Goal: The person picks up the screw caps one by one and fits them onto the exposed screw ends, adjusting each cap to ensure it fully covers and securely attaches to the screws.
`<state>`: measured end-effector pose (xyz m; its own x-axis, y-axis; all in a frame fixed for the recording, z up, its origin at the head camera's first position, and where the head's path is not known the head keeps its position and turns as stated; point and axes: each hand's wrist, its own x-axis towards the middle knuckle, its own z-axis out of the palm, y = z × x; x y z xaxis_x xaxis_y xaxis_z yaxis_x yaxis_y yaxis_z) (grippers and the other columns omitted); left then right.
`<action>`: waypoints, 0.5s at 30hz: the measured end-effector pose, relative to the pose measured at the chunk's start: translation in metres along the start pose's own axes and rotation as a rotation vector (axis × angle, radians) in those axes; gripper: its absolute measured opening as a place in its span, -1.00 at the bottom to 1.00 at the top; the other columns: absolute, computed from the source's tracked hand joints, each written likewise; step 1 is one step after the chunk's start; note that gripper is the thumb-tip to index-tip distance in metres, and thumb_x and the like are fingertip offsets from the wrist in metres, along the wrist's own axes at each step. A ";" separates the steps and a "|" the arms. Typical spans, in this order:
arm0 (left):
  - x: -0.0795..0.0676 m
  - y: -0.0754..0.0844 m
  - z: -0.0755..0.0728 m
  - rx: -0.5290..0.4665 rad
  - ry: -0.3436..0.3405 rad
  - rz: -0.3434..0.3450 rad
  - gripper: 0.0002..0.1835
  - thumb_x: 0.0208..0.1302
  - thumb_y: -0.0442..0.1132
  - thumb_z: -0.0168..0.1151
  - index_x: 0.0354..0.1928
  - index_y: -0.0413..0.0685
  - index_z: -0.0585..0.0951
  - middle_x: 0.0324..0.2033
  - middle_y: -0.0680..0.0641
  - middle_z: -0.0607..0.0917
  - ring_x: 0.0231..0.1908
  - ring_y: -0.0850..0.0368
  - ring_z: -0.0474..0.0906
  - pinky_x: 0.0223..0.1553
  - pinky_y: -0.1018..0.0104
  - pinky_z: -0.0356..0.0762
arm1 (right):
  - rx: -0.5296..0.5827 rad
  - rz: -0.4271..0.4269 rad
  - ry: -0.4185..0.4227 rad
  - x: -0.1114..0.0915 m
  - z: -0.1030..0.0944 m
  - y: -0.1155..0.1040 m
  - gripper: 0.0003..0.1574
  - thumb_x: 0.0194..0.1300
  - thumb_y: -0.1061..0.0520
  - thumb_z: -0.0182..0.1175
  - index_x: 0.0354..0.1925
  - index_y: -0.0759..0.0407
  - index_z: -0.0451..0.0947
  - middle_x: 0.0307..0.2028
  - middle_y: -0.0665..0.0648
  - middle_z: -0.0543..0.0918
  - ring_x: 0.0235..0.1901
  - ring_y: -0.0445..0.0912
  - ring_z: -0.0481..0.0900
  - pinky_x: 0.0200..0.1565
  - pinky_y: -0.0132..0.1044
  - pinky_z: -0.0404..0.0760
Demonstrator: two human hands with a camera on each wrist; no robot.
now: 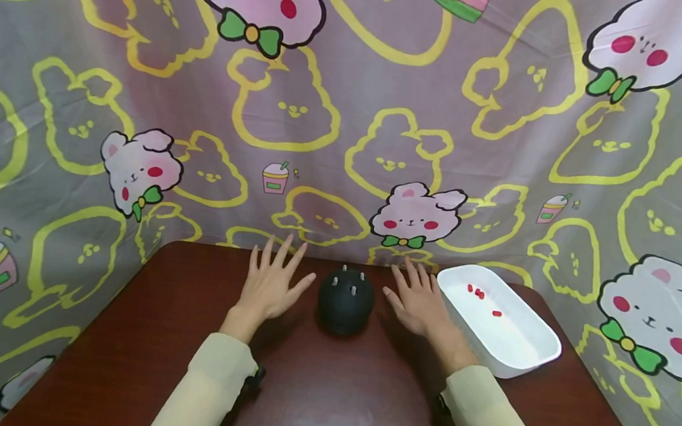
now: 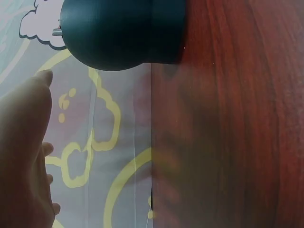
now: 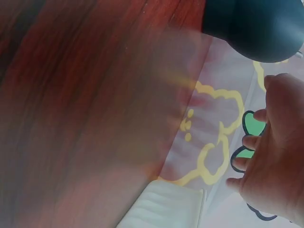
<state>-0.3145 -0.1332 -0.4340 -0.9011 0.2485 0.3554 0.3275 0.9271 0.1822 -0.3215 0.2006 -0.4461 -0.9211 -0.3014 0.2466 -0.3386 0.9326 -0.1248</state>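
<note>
A dark, rounded dome-like object [image 1: 345,305] with several short metal pins on top stands on the table between both hands. To its left, my left hand [image 1: 274,280] is held with fingers spread and straight, touching nothing that I can see. On the other side my right hand [image 1: 418,301] has its fingers extended too, between the dome and a white tray [image 1: 523,354]. Several small red pieces [image 1: 496,314] lie in the tray. In the left wrist view the dome [image 2: 118,33] is apart from the thumb. The right wrist view shows the right hand [image 3: 280,152] holding nothing.
The brown wooden table [image 1: 349,403] ends at a hanging cloth [image 1: 352,85] printed with rabbits and yellow outlines, which also runs along both sides. The white tray stands near the table's right back part, close to my right forearm.
</note>
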 end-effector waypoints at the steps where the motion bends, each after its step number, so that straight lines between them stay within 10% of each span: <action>1: 0.000 0.000 0.000 -0.004 -0.005 0.001 -0.17 0.47 0.42 -0.16 0.65 0.27 0.06 0.63 -0.09 -0.02 0.58 -0.29 -0.27 0.49 -0.38 -0.34 | -0.002 0.000 -0.006 -0.001 0.000 0.000 -0.15 0.58 -0.30 -0.10 0.59 0.11 0.15 0.56 0.34 0.11 0.52 0.34 0.03 0.47 0.35 0.00; 15: -0.005 0.008 -0.002 -0.084 -0.015 0.047 -0.22 0.49 0.35 -0.04 0.60 0.16 0.21 0.53 -0.16 0.24 0.52 -0.31 0.05 0.46 -0.34 0.04 | 0.031 -0.042 -0.049 -0.006 -0.010 0.003 -0.15 0.49 -0.24 0.12 0.53 0.15 0.25 0.48 0.33 0.27 0.42 0.31 0.26 0.39 0.30 0.26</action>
<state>-0.3068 -0.1278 -0.4323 -0.8883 0.2959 0.3512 0.3916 0.8876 0.2426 -0.3149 0.2073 -0.4386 -0.9141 -0.3498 0.2052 -0.3820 0.9126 -0.1456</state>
